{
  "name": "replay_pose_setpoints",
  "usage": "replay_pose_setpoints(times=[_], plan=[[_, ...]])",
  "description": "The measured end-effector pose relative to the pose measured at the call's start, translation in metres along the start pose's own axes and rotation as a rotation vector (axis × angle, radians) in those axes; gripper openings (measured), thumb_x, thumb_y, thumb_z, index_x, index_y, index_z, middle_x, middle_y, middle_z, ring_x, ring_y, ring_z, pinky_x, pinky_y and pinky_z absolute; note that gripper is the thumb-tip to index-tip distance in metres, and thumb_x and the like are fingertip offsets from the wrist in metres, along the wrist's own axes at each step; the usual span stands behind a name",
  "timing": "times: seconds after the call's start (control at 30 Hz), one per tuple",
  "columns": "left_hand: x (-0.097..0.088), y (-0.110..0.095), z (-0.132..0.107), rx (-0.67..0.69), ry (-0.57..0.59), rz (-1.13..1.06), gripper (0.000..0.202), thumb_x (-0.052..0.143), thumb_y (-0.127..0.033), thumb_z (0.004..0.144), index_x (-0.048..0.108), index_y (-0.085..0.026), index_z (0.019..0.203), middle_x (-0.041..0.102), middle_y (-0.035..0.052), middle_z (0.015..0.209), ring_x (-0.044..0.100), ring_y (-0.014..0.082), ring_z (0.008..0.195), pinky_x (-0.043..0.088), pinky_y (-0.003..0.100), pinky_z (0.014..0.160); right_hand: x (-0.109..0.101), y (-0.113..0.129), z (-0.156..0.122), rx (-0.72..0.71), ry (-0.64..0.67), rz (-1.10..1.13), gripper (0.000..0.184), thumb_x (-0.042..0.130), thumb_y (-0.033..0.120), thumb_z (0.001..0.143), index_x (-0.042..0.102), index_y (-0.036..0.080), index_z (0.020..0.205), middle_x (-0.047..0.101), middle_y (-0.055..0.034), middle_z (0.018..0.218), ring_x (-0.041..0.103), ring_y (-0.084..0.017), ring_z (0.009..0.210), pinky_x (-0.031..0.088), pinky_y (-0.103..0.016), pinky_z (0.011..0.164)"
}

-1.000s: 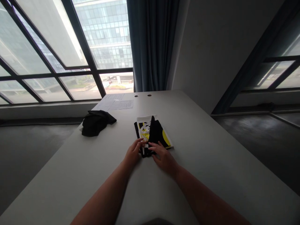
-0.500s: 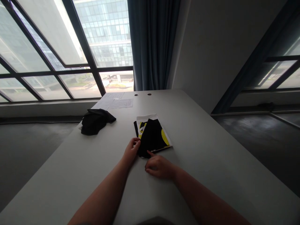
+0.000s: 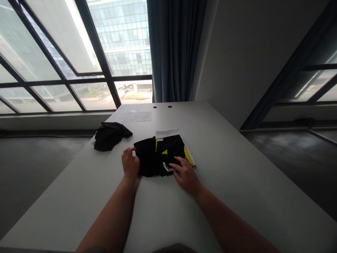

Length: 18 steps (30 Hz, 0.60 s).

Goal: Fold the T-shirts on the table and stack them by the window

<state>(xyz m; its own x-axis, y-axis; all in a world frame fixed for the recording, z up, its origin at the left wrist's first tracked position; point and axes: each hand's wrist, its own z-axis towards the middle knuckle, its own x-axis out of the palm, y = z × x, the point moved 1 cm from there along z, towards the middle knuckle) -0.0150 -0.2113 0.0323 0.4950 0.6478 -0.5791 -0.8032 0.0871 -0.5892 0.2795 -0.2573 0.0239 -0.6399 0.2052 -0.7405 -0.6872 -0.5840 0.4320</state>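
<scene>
A folded black garment (image 3: 149,158) with yellow and white patches lies in the middle of the table; its exact kind I cannot tell. Part of it spreads out flat to the left. Beneath its right part, a white layer (image 3: 167,133) shows along the far and right edges. My left hand (image 3: 130,163) pinches the garment's left edge, thumb and fingers closed on it. On the right part rests my right hand (image 3: 185,174), its fingers spread and touching the fabric near the front edge.
A crumpled black cloth (image 3: 110,136) lies at the table's left edge. Behind it are paper sheets (image 3: 138,116). Two round holes pierce the far end of the white table (image 3: 226,168). Beyond stand a window and a blue curtain (image 3: 175,52).
My left hand has moved left, drawing the garment's black flap out to that side. My right hand has shifted right and spread its fingers on the fabric. The view has shifted slightly.
</scene>
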Motion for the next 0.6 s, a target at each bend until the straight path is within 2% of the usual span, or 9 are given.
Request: replay_pose_setpoints(times=[0.07,0.13,0.17,0.23,0.33,0.43,0.53,0.6], plan=[[0.003,-0.014,-0.010,0.190,0.167,-0.031,0.034,0.049,-0.011,0.090,0.066,-0.023,0.116,0.065,0.0096,0.126,0.059,0.0261,0.120,0.045,0.042,0.108,-0.001,0.005,-0.001,-0.042,0.059,-0.039,0.042,0.060,0.016,0.092,0.075,0.033,0.127,0.054,-0.0096,0.153,0.047,-0.032,0.144,0.026,-0.063,0.124],[0.012,-0.031,-0.024,0.294,0.391,-0.021,0.034,0.051,-0.023,0.097,0.065,-0.026,0.127,0.066,0.0078,0.131,0.059,0.0253,0.124,0.044,0.041,0.108,-0.001,0.009,-0.002,-0.072,0.120,-0.064,0.043,0.062,0.016,0.091,0.075,0.036,0.127,0.052,-0.0073,0.156,0.044,-0.032,0.147,0.022,-0.065,0.124],[0.017,-0.037,-0.030,0.295,0.469,0.021,0.036,0.054,-0.029,0.098,0.064,-0.026,0.133,0.066,0.0082,0.133,0.058,0.0265,0.125,0.044,0.042,0.108,-0.001,0.010,-0.002,-0.072,0.141,-0.074,0.044,0.062,0.017,0.091,0.074,0.036,0.129,0.051,-0.0070,0.157,0.043,-0.032,0.147,0.020,-0.065,0.125],[0.025,-0.044,-0.038,0.245,0.540,0.130,0.044,0.060,-0.038,0.097,0.061,-0.026,0.140,0.066,0.0096,0.135,0.057,0.0295,0.127,0.042,0.043,0.107,0.000,0.009,-0.002,-0.051,0.152,-0.082,0.049,0.061,0.017,0.090,0.069,0.032,0.136,0.052,-0.0081,0.156,0.042,-0.032,0.148,0.019,-0.064,0.126],[0.029,-0.040,-0.037,0.203,0.571,0.206,0.034,0.061,-0.036,0.097,0.068,-0.027,0.129,0.071,0.0085,0.122,0.060,0.0299,0.117,0.043,0.042,0.101,0.003,0.005,-0.001,-0.022,0.090,-0.034,0.054,0.058,0.018,0.091,0.063,0.025,0.144,0.057,-0.0108,0.151,0.047,-0.031,0.144,0.022,-0.062,0.127],[0.026,-0.033,-0.029,0.192,0.563,0.145,0.020,0.059,-0.032,0.097,0.074,-0.027,0.110,0.072,0.0079,0.107,0.062,0.0295,0.106,0.044,0.043,0.095,0.001,0.000,0.000,0.042,-0.067,0.064,0.047,0.054,0.021,0.094,0.065,0.023,0.140,0.062,-0.0134,0.142,0.054,-0.030,0.136,0.036,-0.056,0.122],[0.016,-0.033,-0.023,0.176,0.434,0.031,0.015,0.060,-0.030,0.093,0.073,-0.026,0.101,0.071,0.0089,0.110,0.061,0.0292,0.105,0.045,0.045,0.096,-0.010,-0.008,0.000,0.152,-0.276,0.153,0.039,0.051,0.025,0.097,0.068,0.023,0.133,0.063,-0.0141,0.134,0.058,-0.030,0.129,0.048,-0.051,0.112],[0.005,-0.040,-0.021,0.237,0.385,-0.064,0.012,0.061,-0.024,0.088,0.071,-0.025,0.095,0.070,0.0086,0.118,0.059,0.0293,0.113,0.043,0.046,0.103,-0.020,-0.017,-0.001,0.236,-0.424,0.193,0.037,0.051,0.029,0.098,0.067,0.023,0.131,0.062,-0.0136,0.131,0.059,-0.029,0.125,0.051,-0.050,0.109]])
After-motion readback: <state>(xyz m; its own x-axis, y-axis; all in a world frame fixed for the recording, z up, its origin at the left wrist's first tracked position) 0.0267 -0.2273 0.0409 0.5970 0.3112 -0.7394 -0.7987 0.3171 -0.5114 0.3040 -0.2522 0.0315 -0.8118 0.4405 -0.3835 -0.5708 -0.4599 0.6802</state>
